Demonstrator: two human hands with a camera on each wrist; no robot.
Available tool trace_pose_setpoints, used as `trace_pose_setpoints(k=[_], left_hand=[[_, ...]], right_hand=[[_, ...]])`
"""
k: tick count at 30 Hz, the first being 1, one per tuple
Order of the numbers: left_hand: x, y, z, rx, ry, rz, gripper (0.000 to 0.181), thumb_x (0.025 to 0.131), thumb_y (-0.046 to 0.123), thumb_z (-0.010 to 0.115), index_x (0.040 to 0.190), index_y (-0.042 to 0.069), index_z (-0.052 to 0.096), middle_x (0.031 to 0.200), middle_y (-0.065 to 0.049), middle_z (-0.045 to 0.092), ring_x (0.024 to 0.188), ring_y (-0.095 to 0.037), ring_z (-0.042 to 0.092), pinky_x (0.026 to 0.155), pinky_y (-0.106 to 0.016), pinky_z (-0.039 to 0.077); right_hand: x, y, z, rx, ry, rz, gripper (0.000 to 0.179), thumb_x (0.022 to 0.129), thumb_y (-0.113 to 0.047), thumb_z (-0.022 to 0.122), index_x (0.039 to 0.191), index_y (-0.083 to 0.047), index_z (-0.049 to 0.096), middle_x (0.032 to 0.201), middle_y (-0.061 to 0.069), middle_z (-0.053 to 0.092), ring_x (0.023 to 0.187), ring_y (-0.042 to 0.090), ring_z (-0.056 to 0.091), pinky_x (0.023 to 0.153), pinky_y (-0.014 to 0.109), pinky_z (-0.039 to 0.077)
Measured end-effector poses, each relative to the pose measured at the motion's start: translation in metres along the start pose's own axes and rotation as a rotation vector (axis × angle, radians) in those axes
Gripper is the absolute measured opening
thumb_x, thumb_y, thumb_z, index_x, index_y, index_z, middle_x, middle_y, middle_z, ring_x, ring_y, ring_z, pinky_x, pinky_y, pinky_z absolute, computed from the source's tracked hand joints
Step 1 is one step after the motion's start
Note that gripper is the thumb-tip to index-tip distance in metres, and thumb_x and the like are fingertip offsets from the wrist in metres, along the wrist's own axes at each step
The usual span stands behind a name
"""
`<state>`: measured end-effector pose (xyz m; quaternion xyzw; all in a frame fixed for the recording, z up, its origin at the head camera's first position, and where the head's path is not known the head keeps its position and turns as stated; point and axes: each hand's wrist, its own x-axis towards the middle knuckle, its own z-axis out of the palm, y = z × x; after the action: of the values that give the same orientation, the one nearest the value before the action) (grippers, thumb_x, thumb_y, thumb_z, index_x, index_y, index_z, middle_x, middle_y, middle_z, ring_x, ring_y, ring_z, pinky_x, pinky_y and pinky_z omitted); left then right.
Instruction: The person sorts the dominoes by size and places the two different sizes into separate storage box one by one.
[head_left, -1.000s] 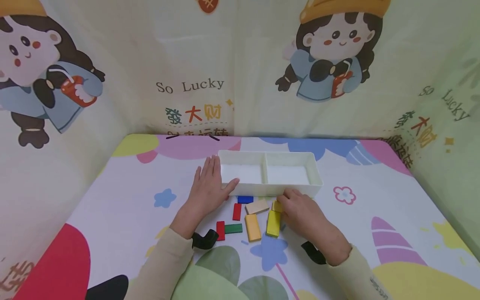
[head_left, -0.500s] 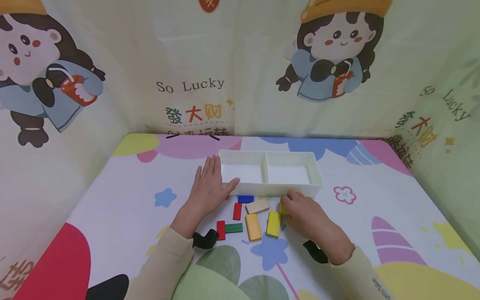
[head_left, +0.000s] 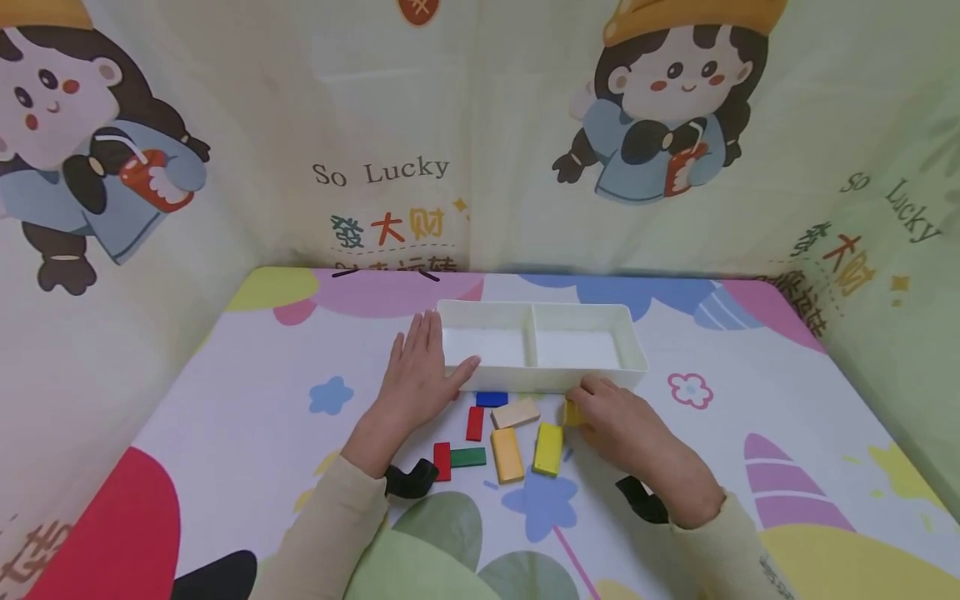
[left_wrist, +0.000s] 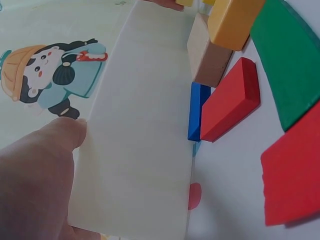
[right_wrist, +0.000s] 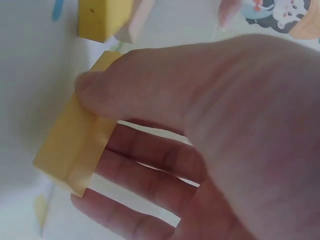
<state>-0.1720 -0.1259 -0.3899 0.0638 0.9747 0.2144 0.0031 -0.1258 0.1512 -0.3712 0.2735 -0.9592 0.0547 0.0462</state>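
Observation:
A white two-compartment box [head_left: 517, 380] stands across the table. My left hand [head_left: 411, 379] lies along its left end with straight fingers, and the thumb [left_wrist: 55, 142] touches the front wall's rim. Close to the box's front right, my right hand [head_left: 618, 425] pinches a yellow wooden block [right_wrist: 75, 140] between thumb and fingertips. Left of that hand lie a brighter yellow block [head_left: 548, 450], an orange block [head_left: 507, 456] and a beige block [head_left: 515, 413]. Both compartments hold nothing.
Nearer the left hand are a blue block [head_left: 492, 399] against the box front, a red block [head_left: 475, 423], and another red block [head_left: 442, 461] beside a green block [head_left: 468, 457]. A printed curtain [head_left: 517, 167] rises behind the table.
My right hand has shifted slightly right with the yellow block, which now stands apart from the brighter yellow one. The left hand and box stay in place.

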Motion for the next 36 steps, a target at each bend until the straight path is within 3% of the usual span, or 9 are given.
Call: trace_pose_setpoints(k=[16, 25, 36], left_hand=[[-0.002, 0.0, -0.002, 0.019, 0.001, -0.014, 0.099, 0.094, 0.064, 0.047, 0.159, 0.002, 0.004, 0.167, -0.017, 0.004, 0.156, -0.032, 0.0, 0.124, -0.056, 0.002], [-0.001, 0.002, -0.004, 0.026, 0.007, -0.003, 0.099, 0.094, 0.065, 0.044, 0.159, 0.003, 0.003, 0.168, -0.015, 0.003, 0.156, -0.03, -0.003, 0.125, -0.055, 0.001], [-0.002, 0.0, -0.002, 0.03, 0.009, -0.001, 0.098, 0.095, 0.065, 0.043, 0.159, 0.002, 0.003, 0.168, -0.015, 0.002, 0.156, -0.029, -0.002, 0.125, -0.054, 0.001]], right_hand=[[0.007, -0.003, -0.028, 0.042, 0.083, -0.056, 0.028, 0.079, -0.005, 0.08, 0.105, -0.007, 0.069, 0.09, 0.003, 0.061, 0.078, 0.014, 0.057, 0.064, 0.028, 0.055], [0.028, 0.004, -0.053, 0.025, 0.115, -0.063, 0.027, 0.08, -0.003, 0.077, 0.105, -0.006, 0.068, 0.094, 0.007, 0.062, 0.082, 0.022, 0.059, 0.062, 0.035, 0.056], [0.061, 0.02, -0.047, 0.008, 0.014, -0.013, 0.022, 0.085, -0.004, 0.072, 0.107, -0.004, 0.068, 0.093, 0.009, 0.061, 0.078, 0.023, 0.06, 0.06, 0.037, 0.055]])
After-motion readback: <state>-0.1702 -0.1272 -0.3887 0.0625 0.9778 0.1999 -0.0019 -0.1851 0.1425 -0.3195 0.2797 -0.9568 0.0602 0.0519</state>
